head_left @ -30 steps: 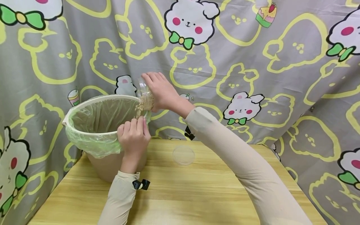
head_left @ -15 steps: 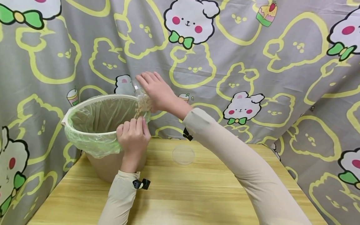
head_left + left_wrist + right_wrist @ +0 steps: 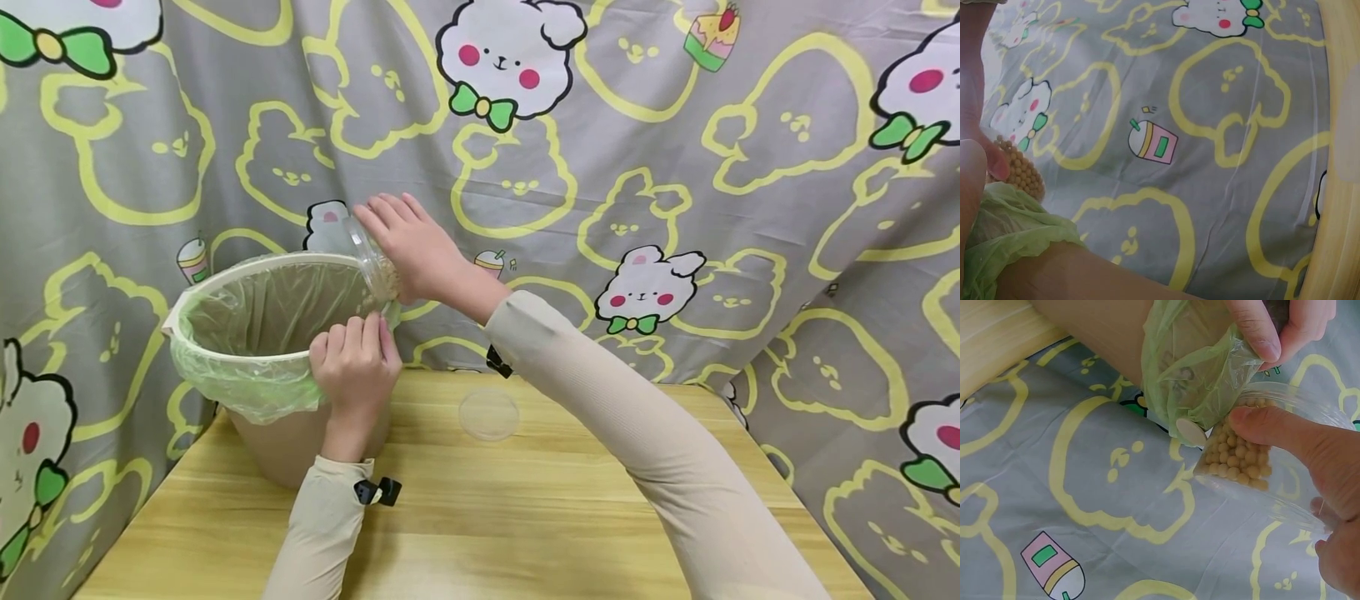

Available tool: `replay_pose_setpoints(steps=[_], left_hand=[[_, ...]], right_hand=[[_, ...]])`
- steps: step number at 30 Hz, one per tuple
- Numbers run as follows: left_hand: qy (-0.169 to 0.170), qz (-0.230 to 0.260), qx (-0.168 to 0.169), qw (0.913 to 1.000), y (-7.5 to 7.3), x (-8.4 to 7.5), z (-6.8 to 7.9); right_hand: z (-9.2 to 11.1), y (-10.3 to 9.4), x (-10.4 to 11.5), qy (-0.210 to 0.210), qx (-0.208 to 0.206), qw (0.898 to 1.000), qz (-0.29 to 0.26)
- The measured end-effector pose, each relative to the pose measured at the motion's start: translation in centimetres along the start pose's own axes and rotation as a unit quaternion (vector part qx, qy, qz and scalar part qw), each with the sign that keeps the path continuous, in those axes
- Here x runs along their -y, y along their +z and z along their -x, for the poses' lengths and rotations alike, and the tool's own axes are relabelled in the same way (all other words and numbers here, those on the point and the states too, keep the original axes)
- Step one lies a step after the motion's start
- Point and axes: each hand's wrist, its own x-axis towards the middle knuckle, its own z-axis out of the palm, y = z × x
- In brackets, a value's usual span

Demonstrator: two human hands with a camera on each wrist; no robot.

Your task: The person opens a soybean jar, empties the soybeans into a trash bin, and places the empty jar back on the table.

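Clear plastic jar [image 3: 1275,472], tilted at the right end of the bin [image 3: 277,446].
Right hand [image 3: 416,250] grips the jar, tan balls [image 3: 1235,456] inside; left hand [image 3: 356,354] grips green liner [image 3: 255,387] at the bin's near-right rim. Clear disc [image 3: 489,416] lies on the desk [image 3: 525,500], right of the bin.

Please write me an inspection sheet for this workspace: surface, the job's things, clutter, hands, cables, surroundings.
Surface: wood-grain table; the bin stands toward the person's left.
Job's things: green liner folded over the bin's rim; clear jar tilted at that rim, pale round balls inside; clear round disc, probably a lid, flat on the table.
Clutter: nothing seen.
Hands: left hand grips the lined rim; right hand grips the jar.
Cables: nothing seen.
Surroundings: grey curtain with cartoon prints.
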Motion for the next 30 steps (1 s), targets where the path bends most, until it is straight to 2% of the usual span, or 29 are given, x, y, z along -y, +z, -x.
replay_pose_setpoints(steps=[15,26,30], left_hand=[[-0.003,0.018,0.008,0.9998,1.8,1.2,0.0],[-0.003,0.023,0.001,0.9997,1.7,1.2,0.0],[-0.001,0.02,0.003,0.9998,1.6,1.2,0.0]], right_hand=[[-1.5,0.9,0.1,-0.003,0.014,1.0,0.017],[-1.4,1.0,0.5,-0.023,-0.003,0.999,0.028],[-1.2,1.1,0.6,-0.042,-0.025,0.999,0.024]])
